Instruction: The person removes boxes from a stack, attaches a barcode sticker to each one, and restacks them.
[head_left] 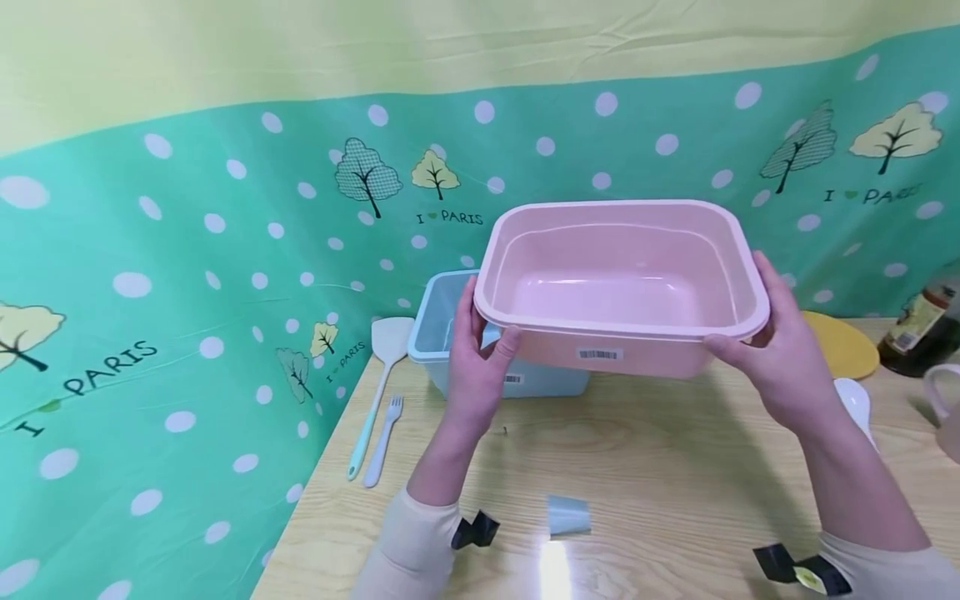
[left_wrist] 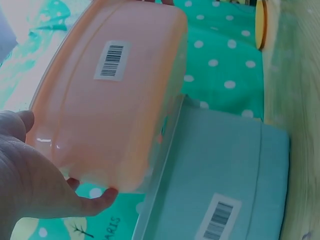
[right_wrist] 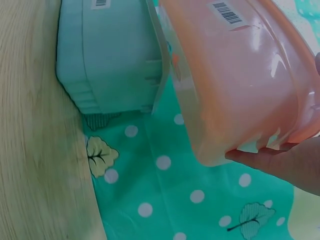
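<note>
A pink plastic basin [head_left: 600, 354] with a barcode label on its front is held up in the air, its opening tilted toward the head camera. My left hand [head_left: 480, 367] grips its left end, thumb over the rim and fingers along the side. At the opposite end, my right hand [head_left: 787, 358] holds the rim the same way; in the right wrist view its fingers [right_wrist: 250, 157] reach under the end wall. Behind and below stands a light blue basin [head_left: 555, 383] on the table, partly hidden by the pink one and the left hand.
Left of the blue basin lie a white spatula [head_left: 390, 337] and a pale fork [head_left: 384, 442]. A small light blue piece [head_left: 568, 515] lies near the front. A white spoon [head_left: 855, 400], yellow disc [head_left: 843, 346], dark bottle [head_left: 918, 333] and mug [head_left: 951, 425] are at right.
</note>
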